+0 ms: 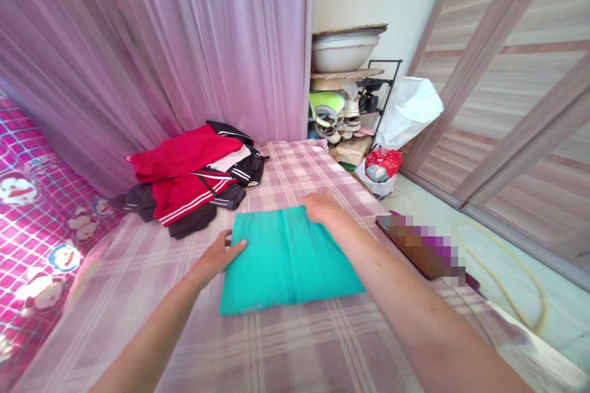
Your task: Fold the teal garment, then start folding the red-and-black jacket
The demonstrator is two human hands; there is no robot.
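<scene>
A folded teal garment (262, 258) lies flat on the plaid bedsheet, with a straight seam-like line running down its middle. My left hand (224, 253) grips its left edge, thumb on top and the other fingers partly hidden at the side. At the far edge, my right hand (320, 206) has its fingers curled down onto the garment near the right corner. That forearm covers part of the garment's right side. Beyond my left hand is a heap of clothes (184, 153), red and black with white stripes.
Under everything spreads the pink plaid bedsheet (295, 350). A purple curtain (207, 43) hangs behind. Along the bed's right edge lies a brown, partly pixelated object (405, 249). Past it stand a shoe rack (387, 98), bags (382, 166) and a wooden wardrobe (498, 86).
</scene>
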